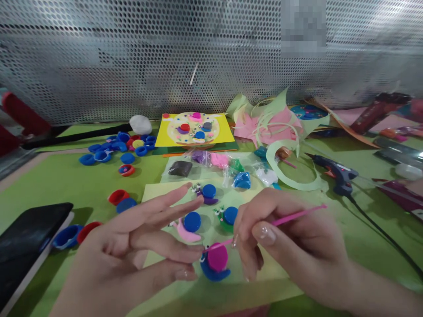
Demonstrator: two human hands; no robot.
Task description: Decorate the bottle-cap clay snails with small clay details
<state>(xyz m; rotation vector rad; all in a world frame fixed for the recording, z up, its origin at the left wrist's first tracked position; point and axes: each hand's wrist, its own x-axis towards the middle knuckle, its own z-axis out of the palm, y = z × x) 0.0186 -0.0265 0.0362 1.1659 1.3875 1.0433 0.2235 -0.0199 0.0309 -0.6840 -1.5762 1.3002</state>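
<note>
My right hand (291, 242) is closed around a thin pink clay modelling tool (299, 215), its tip pointing left. That tip touches or hovers at the head of a snail with a blue clay body (214, 274) and a magenta bottle-cap shell (218, 257). My left hand (142, 237) has its fingers stretched apart, the index fingertip close to the tool tip and the snail's head. Behind lie other cap snails: a pink clay snail (185, 231), a green one (225, 225) partly behind my right fingers, and a purple one (208, 200). All rest on a pale yellow sheet (158, 191).
Bags of coloured clay (220, 160) lie behind the snails. Blue bottle caps (102, 156) and a phone (29, 246) are on the left. A decorated yellow card (161, 136) stands further back. Paper scraps (267, 123) and a corded glue gun (337, 171) lie right.
</note>
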